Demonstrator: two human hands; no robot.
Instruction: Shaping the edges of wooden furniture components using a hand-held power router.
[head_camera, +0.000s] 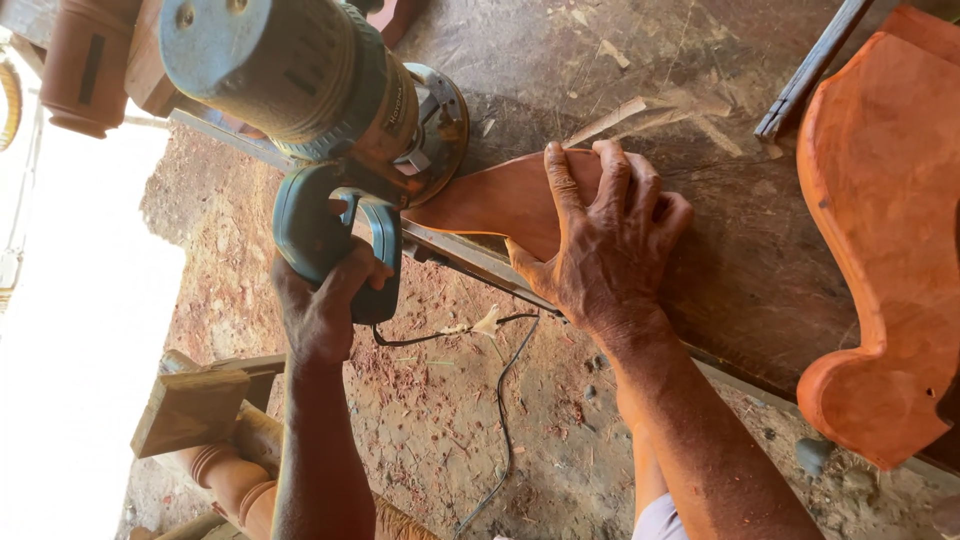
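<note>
The left hand (325, 300) gripped the teal router (330, 110); the right hand (605, 240) pressed a curved wooden piece (480, 200) flat on the worktop (740, 250).

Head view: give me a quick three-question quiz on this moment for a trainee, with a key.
1. True or false: the left hand grips the handle of the power router.
2. What does the right hand press flat on the workbench?
A. a hammer
B. a curved wooden piece
C. a paint can
3. Fill in: a black ____ trails down over the dirt floor below the router.

Key
1. True
2. B
3. Cord
</note>
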